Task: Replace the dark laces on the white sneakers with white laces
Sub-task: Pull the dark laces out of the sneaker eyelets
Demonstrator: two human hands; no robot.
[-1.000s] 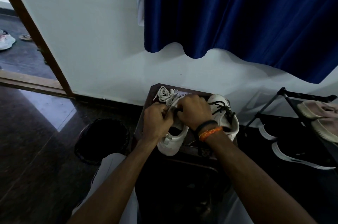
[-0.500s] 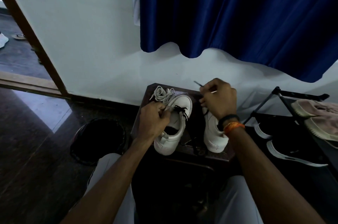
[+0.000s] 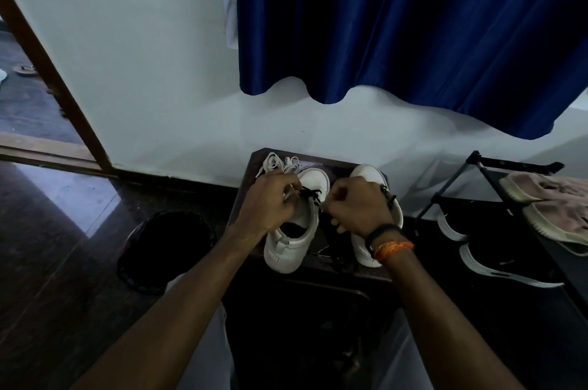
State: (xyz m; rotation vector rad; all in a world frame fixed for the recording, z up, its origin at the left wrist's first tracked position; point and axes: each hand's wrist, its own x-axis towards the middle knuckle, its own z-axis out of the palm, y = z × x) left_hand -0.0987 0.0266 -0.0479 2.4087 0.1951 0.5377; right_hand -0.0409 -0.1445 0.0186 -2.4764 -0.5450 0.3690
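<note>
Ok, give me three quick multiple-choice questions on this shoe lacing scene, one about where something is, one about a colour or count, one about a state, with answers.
1. Where does the bundle of white laces lie?
A. at the stool's far left corner, beyond the left sneaker
B. on the shoe rack
C. on the floor by the door

2. What colour is the curtain?
A. red
B. dark blue
C. white

3. What state is the left sneaker in?
A. fully laced in white
B. bare of laces
C. dark lace still in its front eyelets

Answers: 1 A, the bundle sits on the stool near the wall. 2 B, its folds are dark blue. 3 C, the dark lace crosses near the toe, between the left hand and right hand.
</note>
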